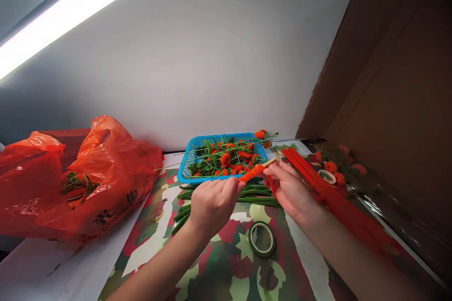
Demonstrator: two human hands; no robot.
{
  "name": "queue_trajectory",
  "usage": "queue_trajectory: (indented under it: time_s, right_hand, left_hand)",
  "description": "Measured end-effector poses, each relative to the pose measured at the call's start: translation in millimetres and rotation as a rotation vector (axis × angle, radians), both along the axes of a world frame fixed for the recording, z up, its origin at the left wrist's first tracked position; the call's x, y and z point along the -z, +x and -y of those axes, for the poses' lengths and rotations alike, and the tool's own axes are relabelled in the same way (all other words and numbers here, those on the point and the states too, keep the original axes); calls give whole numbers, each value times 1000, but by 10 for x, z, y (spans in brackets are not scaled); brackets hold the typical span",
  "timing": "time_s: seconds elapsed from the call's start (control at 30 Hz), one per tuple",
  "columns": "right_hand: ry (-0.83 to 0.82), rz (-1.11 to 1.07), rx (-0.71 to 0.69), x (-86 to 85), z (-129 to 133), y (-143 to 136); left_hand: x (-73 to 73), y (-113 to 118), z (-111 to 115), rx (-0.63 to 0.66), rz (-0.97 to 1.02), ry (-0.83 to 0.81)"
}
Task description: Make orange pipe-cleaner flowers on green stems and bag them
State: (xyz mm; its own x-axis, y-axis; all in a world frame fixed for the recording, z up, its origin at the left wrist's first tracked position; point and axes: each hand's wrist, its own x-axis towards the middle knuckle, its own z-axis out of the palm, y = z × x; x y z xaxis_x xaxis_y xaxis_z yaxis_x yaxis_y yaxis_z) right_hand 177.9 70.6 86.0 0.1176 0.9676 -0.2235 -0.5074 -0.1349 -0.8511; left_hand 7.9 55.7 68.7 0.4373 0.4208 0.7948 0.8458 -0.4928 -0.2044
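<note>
bag (123, 169) left of hands (214, 201), strips (310, 174) right, basket (185, 165) behind

Your fuzzy orange chenille stem (252, 173) is coiled around a pale stick (270, 163), which tilts up rightward, slightly below the frame's centre.

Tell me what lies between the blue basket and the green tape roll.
The head view shows loose green stems nearest the blue basket, then patterned covering up to the green tape roll.

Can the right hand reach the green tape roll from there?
Probably yes: the green tape roll lies uncovered on the patterned surface, with nothing visible between it and the right hand, though that hand is busy at the orange-wound stick.
</note>
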Motion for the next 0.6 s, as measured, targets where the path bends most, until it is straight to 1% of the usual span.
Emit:
queue_trajectory:
  time_s: [0.1, 0.2, 0.3, 0.37, 0.47, 0.6]
  right_hand:
    - [-26, -14, -16, -2, -15, 9]
    - [-17, -28, -19, 25, -29, 3]
    - [38, -43, -11, 61, -39, -12]
    - [90, -52, -38, 70, -41, -15]
    - [151, -50, -90, 53, -37, 3]
    - [175, -82, -133, 6, -13, 35]
  left_hand:
    - [4, 3, 0, 8, 1, -9]
    - [0, 5, 9, 17, 4, -17]
    - [-20, -7, 13, 28, 13, -15]
    - [-38, -26, 3, 38, 24, -10]
    - [-63, -63, -24, 43, 49, -21]
    - [-83, -93, -41, 12, 74, -44]
